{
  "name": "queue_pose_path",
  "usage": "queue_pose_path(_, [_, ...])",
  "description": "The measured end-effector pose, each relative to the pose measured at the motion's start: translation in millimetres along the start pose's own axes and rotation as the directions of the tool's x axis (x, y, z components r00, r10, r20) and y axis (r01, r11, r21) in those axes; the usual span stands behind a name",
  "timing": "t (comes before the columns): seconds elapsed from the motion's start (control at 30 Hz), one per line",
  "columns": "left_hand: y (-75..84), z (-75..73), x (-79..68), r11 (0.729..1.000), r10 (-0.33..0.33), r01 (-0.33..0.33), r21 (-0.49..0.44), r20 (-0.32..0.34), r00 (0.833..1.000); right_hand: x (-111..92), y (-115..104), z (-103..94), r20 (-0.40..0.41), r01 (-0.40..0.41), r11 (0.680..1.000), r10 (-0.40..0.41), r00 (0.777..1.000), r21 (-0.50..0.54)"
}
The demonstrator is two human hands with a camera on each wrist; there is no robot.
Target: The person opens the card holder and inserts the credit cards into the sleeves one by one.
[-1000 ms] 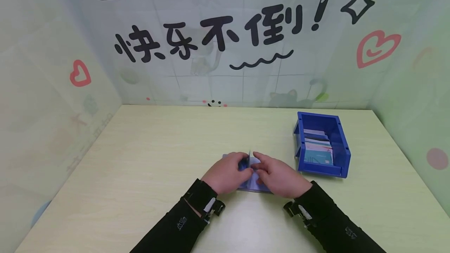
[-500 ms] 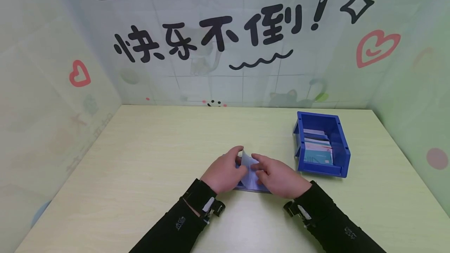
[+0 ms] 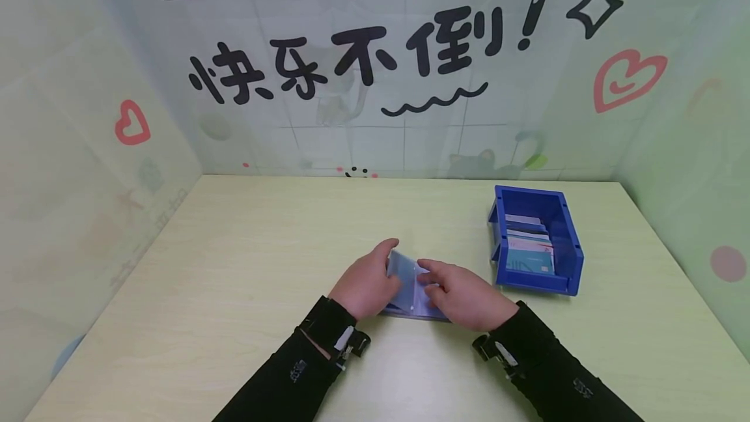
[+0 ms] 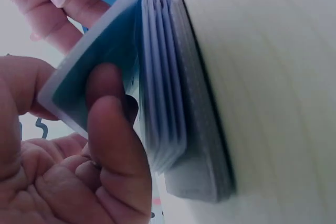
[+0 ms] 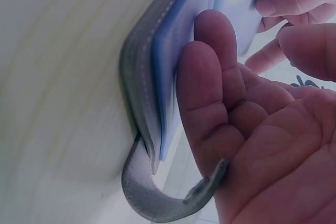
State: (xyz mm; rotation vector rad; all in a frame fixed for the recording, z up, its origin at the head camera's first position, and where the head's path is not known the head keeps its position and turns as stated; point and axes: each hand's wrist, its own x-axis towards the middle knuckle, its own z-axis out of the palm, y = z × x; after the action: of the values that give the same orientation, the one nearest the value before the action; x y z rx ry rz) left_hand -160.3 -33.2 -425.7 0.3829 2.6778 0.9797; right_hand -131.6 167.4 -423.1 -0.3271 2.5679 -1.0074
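A card holder point(image 3: 423, 307) lies opened on the table, its clear plastic pages fanned in the left wrist view. My left hand point(image 3: 366, 285) holds one raised plastic page point(image 4: 113, 48) with a teal card in it, fingers on one face. My right hand point(image 3: 471, 295) rests its fingertips on the right-hand pages, fingers loosely bent. Seen from the right wrist, the grey stitched cover point(image 5: 137, 85) lies under the blue-tinted pages point(image 5: 168, 72), and a curved closing strap point(image 5: 152, 200) sticks out near the palm.
A blue plastic bin point(image 3: 574, 253) stands to the right, behind my right hand, with several cards point(image 3: 530, 260) standing in it. The pale wooden table point(image 3: 263, 233) is bounded by printed fabric walls point(image 3: 293, 142) at the back and sides.
The raised page has swung from upright over to the left. My left hand has moved left with it, while the right hand has stayed nearly still on the pages.
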Motion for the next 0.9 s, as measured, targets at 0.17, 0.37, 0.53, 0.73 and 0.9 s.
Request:
queue_pose_path(0.17, [-0.2, -3.0, -0.3, 0.999, -0.008, 0.008, 0.032, -0.003, 1.0, -0.9, 1.2, -0.8, -0.005, 0.014, 1.0, -0.014, 1.0, -0.012])
queue_pose_path(0.37, [-2.4, -4.8, -1.4, 0.998, -0.002, 0.003, 0.071, -0.005, 1.0, -1.7, 1.6, -0.7, -0.007, 0.015, 1.0, -0.015, 1.0, -0.021])
queue_pose_path(0.53, [-3.3, -6.3, -2.5, 0.995, -0.003, 0.004, 0.101, -0.004, 1.0, -1.7, 1.8, -0.3, -0.01, 0.012, 0.999, -0.013, 1.0, -0.039])
queue_pose_path(0.73, [-4.7, -7.0, -2.6, 0.99, -0.011, 0.011, 0.139, -0.001, 1.0, -0.9, 2.2, 0.3, -0.006, -0.001, 0.999, 0.001, 1.0, -0.048])
queue_pose_path(0.9, [-6.0, -7.0, -3.1, 0.987, -0.001, 0.001, 0.163, -0.003, 1.0, -0.6, 2.5, 0.6, -0.009, -0.007, 0.999, 0.007, 1.0, -0.053])
